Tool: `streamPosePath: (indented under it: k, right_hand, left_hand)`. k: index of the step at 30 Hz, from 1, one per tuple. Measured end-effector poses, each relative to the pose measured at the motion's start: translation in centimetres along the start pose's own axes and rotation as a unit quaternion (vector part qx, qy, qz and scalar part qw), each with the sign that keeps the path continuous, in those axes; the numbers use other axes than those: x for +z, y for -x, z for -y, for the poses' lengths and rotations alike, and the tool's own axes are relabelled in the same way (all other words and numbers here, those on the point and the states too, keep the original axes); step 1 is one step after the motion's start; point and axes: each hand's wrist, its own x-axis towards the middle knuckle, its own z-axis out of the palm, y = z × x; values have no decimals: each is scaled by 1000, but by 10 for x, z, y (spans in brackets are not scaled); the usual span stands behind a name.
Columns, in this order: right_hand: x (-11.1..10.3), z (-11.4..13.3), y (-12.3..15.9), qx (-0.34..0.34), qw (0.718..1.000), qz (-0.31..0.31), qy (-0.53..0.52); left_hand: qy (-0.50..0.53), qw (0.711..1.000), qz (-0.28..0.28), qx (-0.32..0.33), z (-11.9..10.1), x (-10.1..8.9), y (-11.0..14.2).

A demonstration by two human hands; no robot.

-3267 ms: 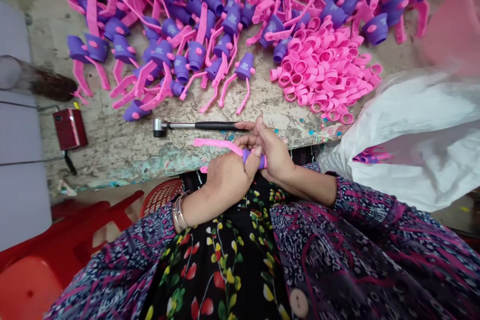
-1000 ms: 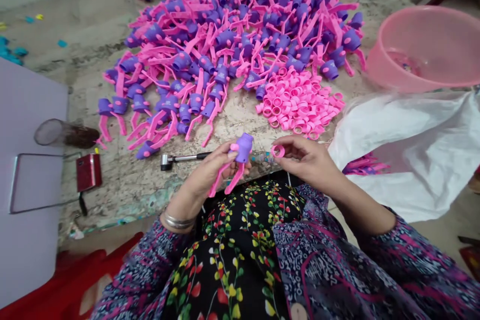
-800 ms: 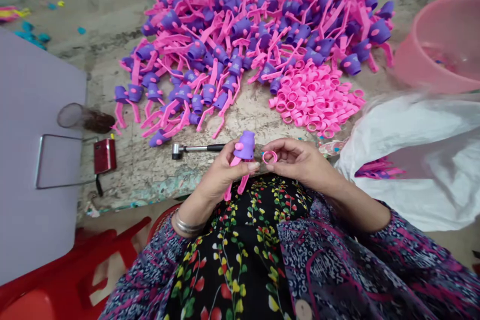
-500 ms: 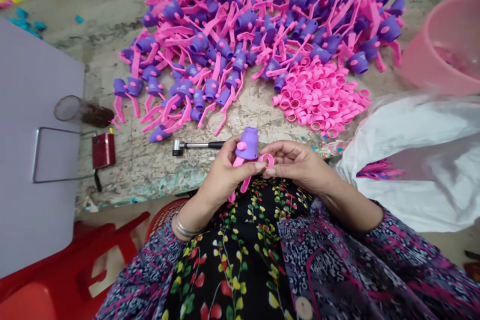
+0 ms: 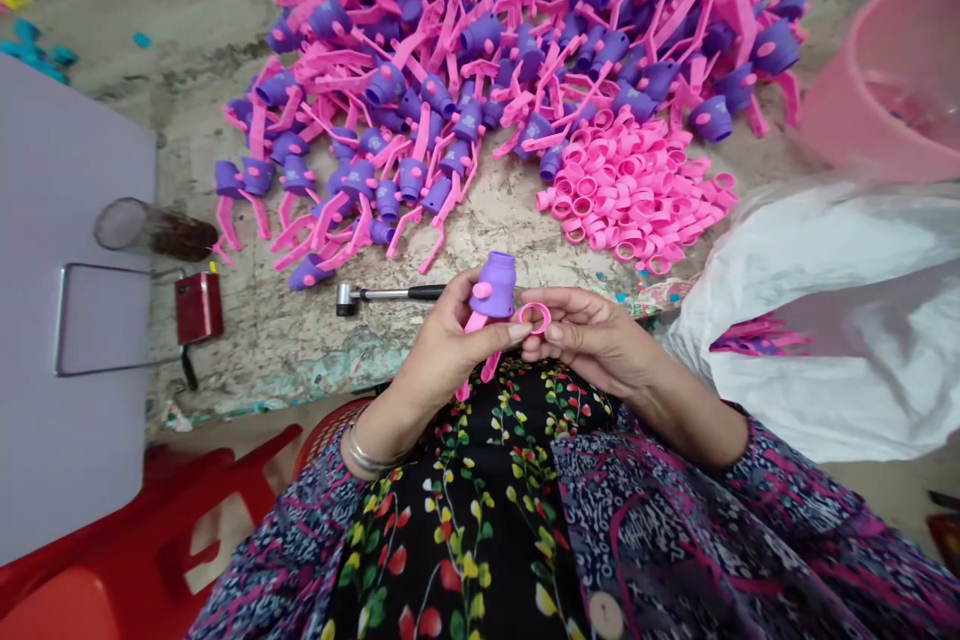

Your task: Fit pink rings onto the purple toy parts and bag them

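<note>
Though bright pink — legs (image 5: pixel 475 323) part-hidden.

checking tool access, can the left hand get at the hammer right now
Probably yes: the hammer lies close by with nothing seen atop it, though the left hand holds the purple piece.

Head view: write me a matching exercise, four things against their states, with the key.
1. Left hand
2. Right hand
3. Black-handled hammer
4. White sack

A. Lying on the tabletop
B. Holding a pink ring
C. Open, with pink pieces showing inside
D. Holding a pink-legged purple cup-shaped part

Pairs: 1-D, 2-B, 3-A, 4-C
</note>
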Motion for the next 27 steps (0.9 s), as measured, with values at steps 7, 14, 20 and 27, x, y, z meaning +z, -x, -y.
streamPosePath:
  k: [7, 14, 20, 27]
  right_hand:
    - [-1, 4, 5, 12, 1000, -16, -3]
    - [-1, 16, 9, -43, 998, -51, 21]
    - [0, 15, 7, -46, 996, -62, 37]
    - [3, 13, 4, -39, 996, -57, 59]
  left_hand:
    - [-43, 998, 22, 30, 1, -3, -4]
    - [-44, 996, 71, 16, -1, -20, 1]
    - [-53, 990, 131, 20, 5, -32, 3]
    - [-255, 941, 134, 177, 8, -34, 7]
